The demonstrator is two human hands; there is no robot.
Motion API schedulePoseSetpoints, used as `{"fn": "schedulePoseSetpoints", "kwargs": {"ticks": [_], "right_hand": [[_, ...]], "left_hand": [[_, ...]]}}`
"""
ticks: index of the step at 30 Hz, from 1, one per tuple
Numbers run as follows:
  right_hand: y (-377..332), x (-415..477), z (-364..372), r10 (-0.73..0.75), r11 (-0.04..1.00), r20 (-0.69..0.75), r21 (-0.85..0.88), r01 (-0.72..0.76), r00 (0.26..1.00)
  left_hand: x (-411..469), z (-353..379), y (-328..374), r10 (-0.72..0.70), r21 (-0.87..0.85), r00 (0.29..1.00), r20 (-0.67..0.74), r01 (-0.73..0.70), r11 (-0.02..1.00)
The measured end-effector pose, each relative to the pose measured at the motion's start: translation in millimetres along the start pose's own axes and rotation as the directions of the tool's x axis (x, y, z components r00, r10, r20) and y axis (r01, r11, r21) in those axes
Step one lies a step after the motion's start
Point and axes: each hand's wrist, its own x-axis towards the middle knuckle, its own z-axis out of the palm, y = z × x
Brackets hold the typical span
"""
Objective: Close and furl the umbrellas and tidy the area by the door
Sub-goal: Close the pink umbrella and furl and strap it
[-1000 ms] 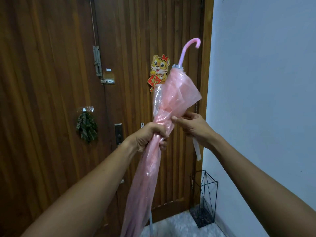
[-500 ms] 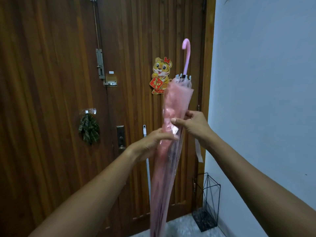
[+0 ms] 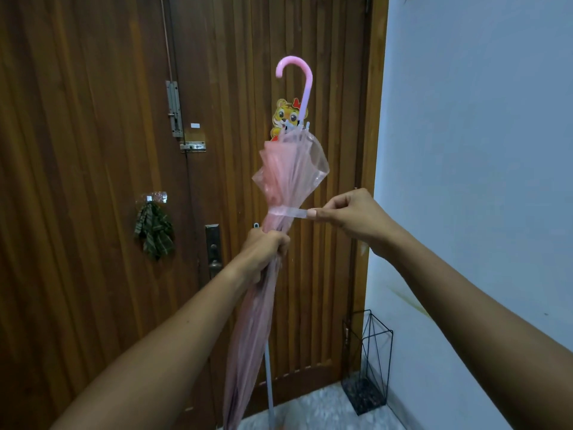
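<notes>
Here we are at the wooden door point(image 3: 93, 181), and the pink umbrella point(image 3: 288, 178) is up in front of it, handle end on top, its see-through canopy gathered in folds. The left hand point(image 3: 263, 252) is wrapped tight around the bunched canopy about midway along, fist closed on the plastic, holding the whole thing nearly upright with a slight lean. Just above that fist, the strap point(image 3: 286, 211) circles the canopy and runs out to the right, pulled taut. The right hand point(image 3: 350, 215) has the free end of the strap pinched between thumb and fingertips, the other fingers curled in, and it sits clear of the umbrella, off to the side. Above the strap the canopy flares out loose, like a crumpled cone. The curved pink handle point(image 3: 297, 76) pokes out of the top, hook turned to the left, right in front of a tiger sticker point(image 3: 283, 114) on the door. Below the left hand the canopy hangs narrow and runs out of the bottom of the view, with a pale thin rod point(image 3: 269, 386) showing beside it. Down in the corner, on the speckled floor point(image 3: 325, 408) between door and white wall point(image 3: 480, 150), stands a black wire umbrella stand point(image 3: 369, 361). On the door's left side hangs a dark checked cloth point(image 3: 154, 232), with a latch point(image 3: 175, 110) above.
</notes>
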Motion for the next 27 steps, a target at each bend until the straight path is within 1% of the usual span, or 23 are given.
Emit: {"fn": "schedulePoseSetpoints", "kwargs": {"ticks": [2, 3, 4, 6, 8, 10, 11, 12, 14, 16, 18, 19, 21, 22, 24, 25, 27], "right_hand": [[2.8, -1.1, -2.9, -0.023, 0.999, 0.003, 0.026, 0.023, 1.0], [5.4, -1.5, -4.2, -0.032, 0.999, 0.006, 0.042, 0.032, 0.999], [9.4, -1.0, -4.9, -0.036, 0.997, 0.013, 0.063, 0.035, 0.999], [12.2, -2.2, -5.1, -0.019, 0.994, 0.054, 0.11, 0.013, 0.998], [14.2, -2.6, -4.3, 0.014, 0.987, 0.135, 0.159, -0.036, 0.991], [16.6, -2.3, -4.8, 0.025, 0.967, 0.206, 0.243, -0.075, 0.978], [17.2, -2.2, -5.4, 0.014, 0.952, 0.231, 0.296, -0.084, 0.973], [17.3, -2.7, -6.0, -0.001, 0.935, 0.247, 0.344, -0.087, 0.969], [16.2, -3.6, -5.9, -0.032, 0.912, 0.26, 0.403, -0.078, 0.965], [16.3, -4.4, -4.5, -0.058, 0.913, 0.231, 0.407, -0.042, 0.971], [16.4, -5.7, -1.0, -0.057, 0.928, 0.163, 0.373, -0.008, 0.985], [17.1, -6.4, 2.4, -0.054, 0.946, 0.108, 0.323, 0.016, 0.993], [22.9, -5.3, 10.6, -0.052, 0.988, -0.034, 0.144, 0.056, 0.998], [25.5, -4.5, 15.9, -0.054, 0.996, -0.095, 0.064, 0.06, 0.994], [25.6, -4.7, 26.2, -0.045, 0.999, -0.163, -0.011, 0.044, 0.986], [24.3, -3.7, 30.1, -0.04, 0.999, -0.181, -0.044, 0.033, 0.983], [20.6, 0.2, 32.0, -0.062, 0.99, -0.157, -0.134, 0.041, 0.986]], "left_hand": [[-1.8, -3.4, 2.4, -0.032, -0.148, 0.99, 0.14, 0.053, 0.988], [-2.6, -4.9, 4.0, -0.043, -0.223, 0.972, 0.232, 0.096, 0.97], [-3.6, -6.1, 6.0, -0.042, -0.288, 0.939, 0.341, 0.147, 0.946], [-6.9, -5.1, 10.8, -0.006, -0.362, 0.829, 0.559, 0.251, 0.898], [-7.8, -1.1, 13.8, 0.063, -0.392, 0.703, 0.708, 0.317, 0.864], [-9.5, 3.4, 16.4, 0.1, -0.4, 0.608, 0.788, 0.381, 0.834], [-9.7, 4.6, 17.2, 0.111, -0.395, 0.573, 0.812, 0.399, 0.828], [-9.1, 4.5, 17.1, 0.116, -0.385, 0.544, 0.831, 0.412, 0.826], [-7.7, 2.7, 16.7, 0.1, -0.352, 0.514, 0.852, 0.42, 0.836], [-6.1, -0.7, 14.7, 0.058, -0.295, 0.535, 0.843, 0.37, 0.881], [-6.2, -5.7, 11.2, -0.008, -0.215, 0.611, 0.791, 0.291, 0.932], [-6.7, -7.7, 8.3, -0.047, -0.172, 0.679, 0.732, 0.251, 0.952], [-12.3, -6.3, 4.2, -0.091, -0.064, 0.819, 0.567, 0.154, 0.986], [-16.5, -2.0, 3.5, -0.08, -0.004, 0.865, 0.496, 0.094, 0.996], [-23.7, 14.4, -0.5, 0.006, 0.068, 0.929, 0.37, -0.033, 0.997], [-23.4, 22.8, -5.2, 0.043, 0.081, 0.961, 0.274, -0.068, 0.994], [-20.7, 32.0, -11.6, 0.058, 0.048, 0.993, 0.102, -0.063, 0.997]]}}
